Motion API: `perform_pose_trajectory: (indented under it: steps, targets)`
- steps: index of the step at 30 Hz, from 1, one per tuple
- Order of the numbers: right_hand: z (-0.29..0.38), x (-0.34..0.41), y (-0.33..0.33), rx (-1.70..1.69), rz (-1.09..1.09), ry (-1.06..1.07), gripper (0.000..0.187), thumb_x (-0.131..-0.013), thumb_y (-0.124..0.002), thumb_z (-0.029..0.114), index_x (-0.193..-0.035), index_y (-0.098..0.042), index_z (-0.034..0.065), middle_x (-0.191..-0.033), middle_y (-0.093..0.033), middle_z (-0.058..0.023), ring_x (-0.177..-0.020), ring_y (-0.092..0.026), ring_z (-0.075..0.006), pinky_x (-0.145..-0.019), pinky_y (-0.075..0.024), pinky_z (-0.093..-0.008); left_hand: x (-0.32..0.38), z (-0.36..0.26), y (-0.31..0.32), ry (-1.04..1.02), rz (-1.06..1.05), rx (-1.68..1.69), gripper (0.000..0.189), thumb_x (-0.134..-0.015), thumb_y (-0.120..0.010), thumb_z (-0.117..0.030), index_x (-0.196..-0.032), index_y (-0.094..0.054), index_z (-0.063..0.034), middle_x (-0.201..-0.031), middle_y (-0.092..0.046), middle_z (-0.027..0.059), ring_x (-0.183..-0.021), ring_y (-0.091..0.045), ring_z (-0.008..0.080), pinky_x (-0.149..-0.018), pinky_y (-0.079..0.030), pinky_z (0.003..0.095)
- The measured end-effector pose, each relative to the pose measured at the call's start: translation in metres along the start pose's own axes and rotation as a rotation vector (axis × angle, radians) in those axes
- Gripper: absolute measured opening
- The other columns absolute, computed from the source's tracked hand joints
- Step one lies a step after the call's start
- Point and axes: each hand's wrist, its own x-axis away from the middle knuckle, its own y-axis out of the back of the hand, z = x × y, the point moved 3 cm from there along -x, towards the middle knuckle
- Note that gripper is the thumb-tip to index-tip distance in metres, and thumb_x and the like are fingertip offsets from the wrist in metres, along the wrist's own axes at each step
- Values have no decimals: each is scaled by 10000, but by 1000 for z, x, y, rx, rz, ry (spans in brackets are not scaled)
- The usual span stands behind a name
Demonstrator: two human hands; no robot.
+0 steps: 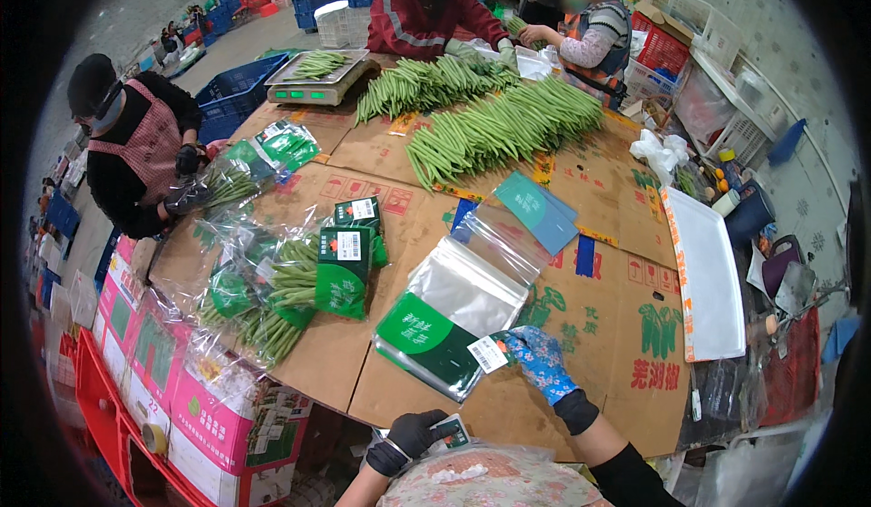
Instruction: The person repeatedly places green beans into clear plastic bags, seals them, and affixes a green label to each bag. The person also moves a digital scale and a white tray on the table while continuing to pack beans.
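In a blue floral glove, my right hand (541, 363) pinches a small printed label card (488, 354) by its edge. The card is over the lower corner of a stack of clear plastic bags with green printed fronts (425, 333). Close to my apron, my black-gloved left hand (408, 439) grips several similar label cards (454, 432). Left of the stack lie filled bags of green beans (296, 275), some topped with barcoded cards. Beyond the stack, blue-green printed cards (534, 207) lie on the flattened cardboard (612, 316) covering the table.
Loose green beans (507, 129) are heaped across the far side. A digital scale (316, 81) carries more beans. A white foam tray (708, 282) borders the right edge. One co-worker (139, 146) handles a bag at left; two others (429, 13) work opposite.
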Motion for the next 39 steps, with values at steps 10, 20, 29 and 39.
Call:
perform_pose_trajectory:
  steps: [10,20,29,39]
  targets:
    - [1,-8,-9,-21,54,45,213,-819,-526,206,-890,-621,29,-860,-612,-146,-819,-584,-299,-716,-454,-361,-5,3,-2,-29,-242,-42,253,-858,-505,-330,-1027,-619,-180,-723,-615,136,-644,-601,297,-581,-470,378]
    - [17,-23,-49,58,235,146,195,-781,-570,183,-887,-625,28,-855,-619,-138,-796,-599,-283,-703,-468,-342,-13,3,0,-12,-246,-156,344,-829,-543,-378,-1154,-555,-266,-525,-540,118,-466,-550,277,-457,-433,372]
    - [1,-30,-65,190,281,225,181,-797,-543,199,-871,-614,50,-867,-613,-131,-810,-586,-291,-716,-459,-365,-39,12,-5,13,-224,-206,397,-857,-466,-401,-1236,-460,-282,-597,-576,131,-546,-579,300,-515,-441,396]
    - [-6,-29,-80,651,-359,751,375,-809,-579,284,-988,-568,-46,-1000,-582,-175,-916,-544,-302,-808,-436,-387,-73,26,-18,118,-155,-145,350,-882,-362,-394,-984,-626,-188,-782,-635,114,-637,-614,284,-593,-473,403]
